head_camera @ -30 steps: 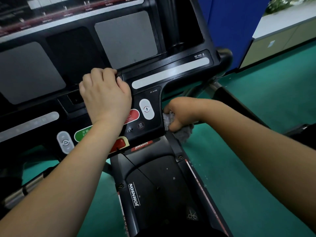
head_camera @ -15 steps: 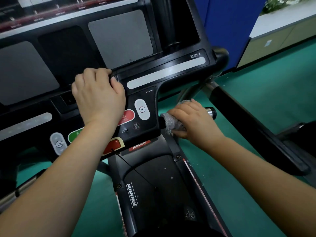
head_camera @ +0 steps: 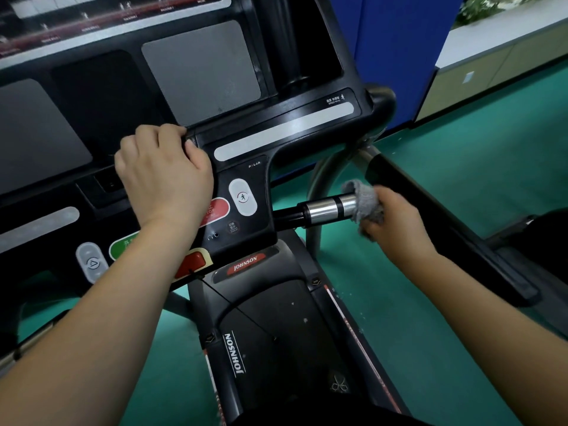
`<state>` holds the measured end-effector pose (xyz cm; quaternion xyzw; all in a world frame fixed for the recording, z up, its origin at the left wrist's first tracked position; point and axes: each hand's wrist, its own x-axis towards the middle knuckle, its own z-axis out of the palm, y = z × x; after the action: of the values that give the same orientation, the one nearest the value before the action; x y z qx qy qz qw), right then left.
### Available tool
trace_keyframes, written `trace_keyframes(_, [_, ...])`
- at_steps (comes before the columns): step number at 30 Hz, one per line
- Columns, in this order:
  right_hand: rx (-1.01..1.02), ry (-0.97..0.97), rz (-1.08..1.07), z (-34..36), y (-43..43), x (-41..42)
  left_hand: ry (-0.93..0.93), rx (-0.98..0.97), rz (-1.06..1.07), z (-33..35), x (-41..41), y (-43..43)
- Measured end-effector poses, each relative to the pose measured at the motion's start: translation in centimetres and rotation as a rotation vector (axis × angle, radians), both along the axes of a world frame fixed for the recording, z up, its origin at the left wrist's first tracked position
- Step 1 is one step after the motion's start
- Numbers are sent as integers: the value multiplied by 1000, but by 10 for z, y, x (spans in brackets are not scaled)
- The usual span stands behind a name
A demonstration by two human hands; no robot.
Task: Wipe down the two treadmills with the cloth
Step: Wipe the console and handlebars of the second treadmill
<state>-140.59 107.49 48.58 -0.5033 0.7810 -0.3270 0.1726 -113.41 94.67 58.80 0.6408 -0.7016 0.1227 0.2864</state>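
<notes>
At 6 o'clock the treadmill deck (JOHNSON printed on its cover) stretches away; at 3 o'clock the right hand grips the grey cloth, fingers curled, wrapping it round the outer end of the silver handle bar; at 10 o'clock the left hand clutches the console, fingers hooked over its ledge; green floor lies beyond at 2 o'clock

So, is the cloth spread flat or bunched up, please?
Bunched up: the right hand grips the cloth wadded round the end of the silver handgrip.
</notes>
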Motion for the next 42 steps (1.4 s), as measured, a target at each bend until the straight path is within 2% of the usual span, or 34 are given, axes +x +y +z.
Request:
trace_keyframes(2, [89,-261,-147,-10,14,14,5,-2,-2,0,0,0])
trace_keyframes(6, [204,-618,-264,-44,37,59,6,-9,-1,0,-1,1])
trace_keyframes(9, [9,-1008,-402,-36,32,73,10,-16,-8,0,-1,1])
trace_keyframes(11, [-220,-1273,-396,-19,22,74,9,-19,-9,0,-1,1])
trace_keyframes(12, [-302,-1337,-373,-11,17,75,7,-20,-8,0,-1,0])
trace_keyframes(15, [-395,-1372,-349,-3,1,91,-1,-23,-9,-1,-1,1])
trace_keyframes(18, [-318,-1385,-338,-9,-6,109,6,-27,-11,0,-1,1])
trace_keyframes(21, [-241,-1469,-198,-9,-4,116,2,-27,-13,0,-2,1])
trace_keyframes(23, [-268,-1541,-144,-8,0,111,0,-28,-11,-1,-2,2])
trace_keyframes(29, [-430,-1598,-294,-16,-7,77,-5,-29,-12,0,-1,0])
trace_keyframes(31, [-419,-1606,-282,-17,-12,83,-4,-28,-12,-1,-2,1])
trace_keyframes(36, [-187,-1592,-92,-11,-11,135,2,-24,-14,0,-1,0])
trace_keyframes(42, [-281,-1720,-234,-6,-12,97,-3,-14,-14,-1,-1,1])
